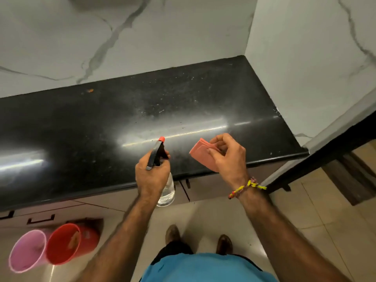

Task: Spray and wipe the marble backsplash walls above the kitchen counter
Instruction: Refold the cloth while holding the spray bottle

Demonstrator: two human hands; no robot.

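Gripping spray bottle [165, 188] left hand [151, 176]; pink cloth [203, 154] right hand [230, 157].

The left hand [152, 176] hides much of the spray bottle [165, 192], apparently clear.

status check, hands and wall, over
Left hand grips spray bottle, right hand pinches pink cloth. Marble wall untouched yet. Nothing in the way.

One head-worn wide-angle view looks steeply down and forward, close over the black tabletop [101, 123], toward the marble backsplash [142, 37] corner.
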